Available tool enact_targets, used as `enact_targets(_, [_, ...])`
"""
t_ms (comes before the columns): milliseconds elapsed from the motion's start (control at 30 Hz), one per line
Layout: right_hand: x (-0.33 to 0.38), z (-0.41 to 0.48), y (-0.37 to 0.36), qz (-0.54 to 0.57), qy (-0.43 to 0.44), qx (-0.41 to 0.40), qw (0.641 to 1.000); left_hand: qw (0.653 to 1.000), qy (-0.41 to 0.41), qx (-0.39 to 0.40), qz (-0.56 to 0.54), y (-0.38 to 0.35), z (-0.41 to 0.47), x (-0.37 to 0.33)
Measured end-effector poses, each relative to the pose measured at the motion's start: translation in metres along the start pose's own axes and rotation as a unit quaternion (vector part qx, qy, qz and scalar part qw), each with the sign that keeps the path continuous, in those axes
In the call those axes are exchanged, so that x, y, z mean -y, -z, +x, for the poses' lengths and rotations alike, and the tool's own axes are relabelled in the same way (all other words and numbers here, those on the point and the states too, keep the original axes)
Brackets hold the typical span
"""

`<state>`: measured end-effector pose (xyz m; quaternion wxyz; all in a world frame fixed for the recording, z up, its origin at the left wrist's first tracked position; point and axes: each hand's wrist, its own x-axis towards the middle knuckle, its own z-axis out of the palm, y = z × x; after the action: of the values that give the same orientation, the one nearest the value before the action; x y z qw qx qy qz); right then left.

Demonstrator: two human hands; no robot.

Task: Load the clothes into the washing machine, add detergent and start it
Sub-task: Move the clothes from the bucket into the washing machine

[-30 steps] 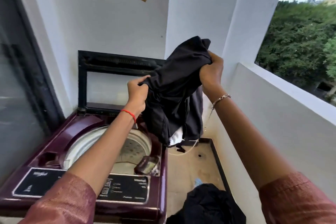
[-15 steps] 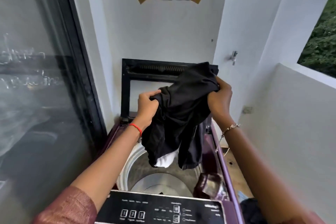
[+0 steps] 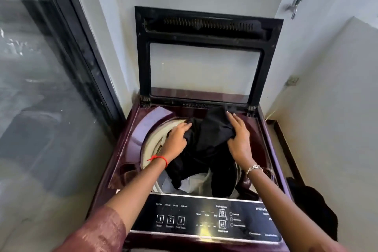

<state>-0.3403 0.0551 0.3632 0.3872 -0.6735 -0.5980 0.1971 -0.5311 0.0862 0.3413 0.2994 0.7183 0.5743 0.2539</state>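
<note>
both hands press a black garment (image 3: 206,145) into the open drum.

the left hand (image 3: 176,141) lies flat with fingers spread on the cloth's left edge; the right hand (image 3: 239,139) grips a fold near the drum's (image 3: 152,145) back rim. the garment hangs down into the washing machine (image 3: 131,145), something white, perhaps its lining, showing below. the raised lid (image 3: 208,55) stands against the wall behind, the control panel (image 3: 204,219) sits nearest, and a dark pile of clothes (image 3: 313,210) lies on the floor to the right.
</note>
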Motion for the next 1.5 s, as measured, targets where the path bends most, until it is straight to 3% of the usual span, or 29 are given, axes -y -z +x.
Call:
enact_targets(100, [-0.026,-0.004,-0.018,-0.146,0.042,0.116,0.982,0.989,-0.012,0.097,0.110,-0.015,-0.002,0.020])
enact_targets(200, [-0.052,0.002,-0.041,-0.246,0.052,0.249,0.935,0.965,-0.046,0.171,0.194,-0.032,0.006,0.035])
enact_targets(333, [-0.076,0.008,-0.066,-0.342,0.072,0.364,0.863,0.927,-0.089,0.234,0.281,-0.049,0.006,0.062])
enact_targets(467, [-0.102,0.000,-0.101,-0.382,0.063,0.433,0.814,0.887,-0.085,0.306,0.336,-0.064,-0.002,0.089])
enact_targets(667, [-0.125,-0.017,-0.135,-0.391,0.033,0.524,0.756,0.855,-0.061,0.380,0.349,-0.078,-0.008,0.109])
enact_targets(833, [-0.124,-0.021,-0.145,-0.360,0.012,0.581,0.730,0.841,-0.069,0.415,0.341,-0.083,-0.001,0.105])
enact_targets(967, [-0.116,-0.015,-0.134,-0.357,0.034,0.559,0.748,0.860,-0.087,0.391,0.316,-0.084,0.004,0.091])
enact_targets(1133, [-0.100,0.001,-0.101,-0.369,0.026,0.487,0.791,0.903,-0.096,0.299,0.294,-0.075,0.017,0.055])
enact_targets(1300, [-0.068,0.017,-0.039,-0.336,0.021,0.353,0.873,0.939,-0.139,0.199,0.242,-0.051,0.038,0.000])
enact_targets(1400, [-0.052,0.018,0.003,-0.331,0.028,0.249,0.910,0.938,-0.195,0.150,0.246,-0.044,0.045,-0.035])
enact_targets(1500, [-0.044,0.004,0.046,-0.343,0.028,0.160,0.925,0.929,-0.241,0.119,0.254,-0.046,0.043,-0.071])
